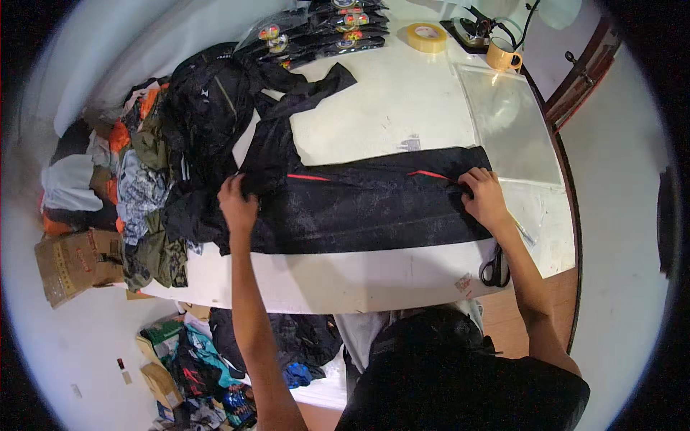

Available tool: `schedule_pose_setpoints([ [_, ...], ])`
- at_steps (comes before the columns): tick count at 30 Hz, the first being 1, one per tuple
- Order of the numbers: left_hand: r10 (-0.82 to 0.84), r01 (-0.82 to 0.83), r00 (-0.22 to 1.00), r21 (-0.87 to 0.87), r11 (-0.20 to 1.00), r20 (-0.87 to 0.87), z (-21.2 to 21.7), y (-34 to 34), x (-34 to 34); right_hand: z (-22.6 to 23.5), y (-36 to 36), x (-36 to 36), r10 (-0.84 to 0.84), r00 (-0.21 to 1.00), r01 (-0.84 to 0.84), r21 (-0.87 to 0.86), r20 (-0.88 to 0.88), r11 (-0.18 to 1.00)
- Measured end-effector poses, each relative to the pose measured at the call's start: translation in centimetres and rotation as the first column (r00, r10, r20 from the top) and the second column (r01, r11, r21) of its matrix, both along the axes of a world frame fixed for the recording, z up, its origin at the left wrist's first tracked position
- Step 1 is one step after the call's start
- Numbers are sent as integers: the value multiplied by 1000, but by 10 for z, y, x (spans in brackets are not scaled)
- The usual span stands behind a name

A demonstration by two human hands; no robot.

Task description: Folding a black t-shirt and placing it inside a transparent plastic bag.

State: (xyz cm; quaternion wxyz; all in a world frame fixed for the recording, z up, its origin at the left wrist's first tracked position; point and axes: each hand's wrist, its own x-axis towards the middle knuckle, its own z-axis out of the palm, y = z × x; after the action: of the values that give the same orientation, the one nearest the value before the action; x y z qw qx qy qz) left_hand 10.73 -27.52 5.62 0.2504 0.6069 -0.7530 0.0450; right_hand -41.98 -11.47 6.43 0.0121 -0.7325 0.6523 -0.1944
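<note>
Head view: black garment (374, 208) lies beneath 2 hands (238, 205) (484, 197).

Bright, even light whitens the counter (388, 93); soft shadow falls along its front, glare spots the plastic sheet (514, 122), and edges bend toward black corners.

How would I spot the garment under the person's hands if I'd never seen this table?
Find the white table in mid-view. Across it, a long black garment lies spread out between the left hand and the right hand. Two narrow red strips near its far edge set it apart from the black clothes heaped to its left.
</note>
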Motion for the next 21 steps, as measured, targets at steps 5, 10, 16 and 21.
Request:
schedule_pose_setpoints([
  [5,-256,251,941,52,967,222,20,23,-91,4,7,-4,-36,999,38,-57,38,998],
  [10,-371,355,900,110,928,230,4,13,-104,20,6,8,12,992,6,-144,124,990],
  [16,-342,334,932,80,939,120,4,16,-99,3,21,8,7,988,11,-113,153,993],
  [21,-320,310,937,88,947,139,2,26,-95,-8,37,14,-9,995,15,-59,97,998],
])
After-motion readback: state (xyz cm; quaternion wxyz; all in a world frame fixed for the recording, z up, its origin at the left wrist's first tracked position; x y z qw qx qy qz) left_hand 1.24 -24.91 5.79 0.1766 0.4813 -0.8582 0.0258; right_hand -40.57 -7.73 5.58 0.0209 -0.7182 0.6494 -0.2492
